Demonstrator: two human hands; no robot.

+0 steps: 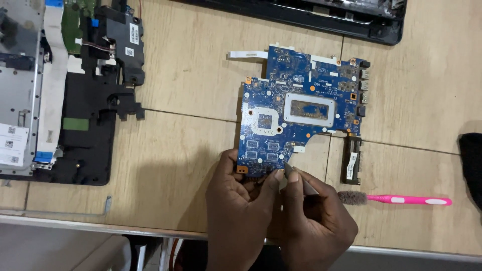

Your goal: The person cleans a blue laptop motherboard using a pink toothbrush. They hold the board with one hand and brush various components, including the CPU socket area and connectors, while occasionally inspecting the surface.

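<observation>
A blue laptop circuit board (296,108) lies on the wooden table (186,85), with two silver-framed chips in its middle. My left hand (241,200) grips the board's near corner by its lower edge. My right hand (311,216) is beside it, pinching a thin grey metal tool (301,181) whose tip touches the board's lower edge. A white ribbon cable (247,54) sticks out from the board's top left.
An opened laptop base (60,90) with black parts and flat cables lies at the left. A black laptop shell (346,17) sits at the far edge. A small black module (351,160) and a pink toothbrush (401,199) lie right of my hands. A dark cloth (472,165) is at the right edge.
</observation>
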